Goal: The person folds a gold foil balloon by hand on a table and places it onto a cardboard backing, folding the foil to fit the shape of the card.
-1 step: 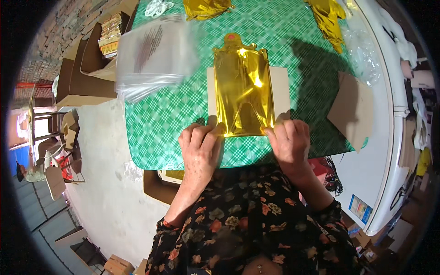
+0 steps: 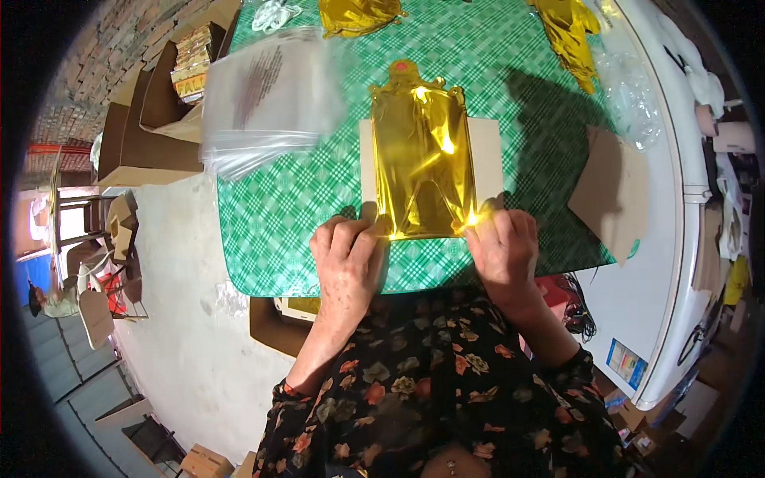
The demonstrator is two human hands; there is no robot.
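A flat, shiny gold foil balloon [image 2: 422, 159], folded into a rectangle, lies over a beige card [image 2: 488, 159]. A rounded tab with a red mark sticks out at its far end. My left hand [image 2: 344, 253] is closed, its thumb and fingers pinching the near left corner of the foil. At the near right corner my right hand [image 2: 504, 248] grips in the same way, fingers curled. Between the two hands the near foil edge runs nearly straight, close to the table's front edge. Parts of both fingertips are hidden by the knuckles.
Clear plastic bags [image 2: 271, 92] are stacked left on the green checked tablecloth [image 2: 271, 239]. More gold foil [image 2: 360, 16] lies at the far edge, with another crumpled gold piece [image 2: 570, 36] far right. A loose cardboard piece [image 2: 610, 187] and open cardboard boxes [image 2: 151, 127] flank the table.
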